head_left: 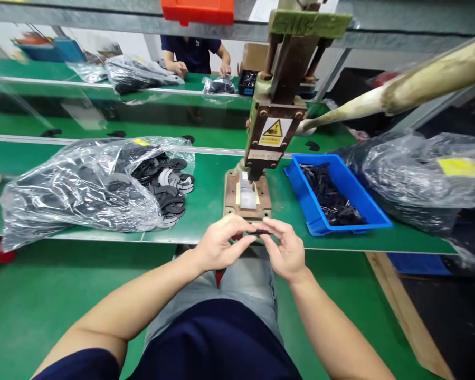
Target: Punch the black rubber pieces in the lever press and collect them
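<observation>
A person's left hand (225, 240) and right hand (283, 248) meet at the front edge of a green desk (206, 216), pinching a small dark piece (260, 232) between their fingertips, just in front of a press (275, 124) with a yellow warning label. To the left, a clear plastic bag (71, 195) spills curved black and grey parts (172, 203). To the right sits a blue bin (320, 226) of black pieces (330, 195), beside another plastic bag (411, 179).

Ahead of your fingers (234, 225) stands the press (277, 110); left of them, a bag (69, 200) of pieces (170, 200); right, a bin (352, 188) of parts (332, 198); farther right, another bag (423, 177).
</observation>
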A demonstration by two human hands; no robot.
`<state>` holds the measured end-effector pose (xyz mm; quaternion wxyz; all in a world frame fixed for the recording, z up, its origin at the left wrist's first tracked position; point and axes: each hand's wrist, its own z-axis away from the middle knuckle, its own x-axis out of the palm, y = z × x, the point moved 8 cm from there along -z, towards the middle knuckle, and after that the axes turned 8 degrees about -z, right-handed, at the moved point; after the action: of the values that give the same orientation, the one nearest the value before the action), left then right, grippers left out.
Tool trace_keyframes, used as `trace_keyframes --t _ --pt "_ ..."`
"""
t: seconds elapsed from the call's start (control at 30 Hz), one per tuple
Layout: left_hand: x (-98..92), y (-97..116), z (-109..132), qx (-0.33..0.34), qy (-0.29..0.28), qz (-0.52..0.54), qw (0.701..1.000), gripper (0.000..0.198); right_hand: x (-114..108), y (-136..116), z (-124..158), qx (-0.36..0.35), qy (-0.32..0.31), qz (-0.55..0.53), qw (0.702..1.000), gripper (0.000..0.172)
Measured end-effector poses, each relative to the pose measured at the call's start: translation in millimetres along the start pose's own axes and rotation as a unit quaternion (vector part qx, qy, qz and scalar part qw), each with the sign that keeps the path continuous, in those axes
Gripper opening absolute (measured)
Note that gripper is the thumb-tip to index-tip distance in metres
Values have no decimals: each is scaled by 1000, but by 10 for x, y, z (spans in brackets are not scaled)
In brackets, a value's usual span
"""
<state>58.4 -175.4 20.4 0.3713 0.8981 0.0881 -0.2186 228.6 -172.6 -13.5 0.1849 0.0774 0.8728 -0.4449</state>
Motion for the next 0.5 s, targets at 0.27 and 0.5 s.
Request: trace_keyframes --t 0.27,0.5 --pt "-13 -119 136 -17 1 -14 1000 23 96 29 6 -9 -28 -14 999 56" --pt "-55 -279 39 -8 -11 -66 998 17 -49 67 -134 15 -47 5 999 54"
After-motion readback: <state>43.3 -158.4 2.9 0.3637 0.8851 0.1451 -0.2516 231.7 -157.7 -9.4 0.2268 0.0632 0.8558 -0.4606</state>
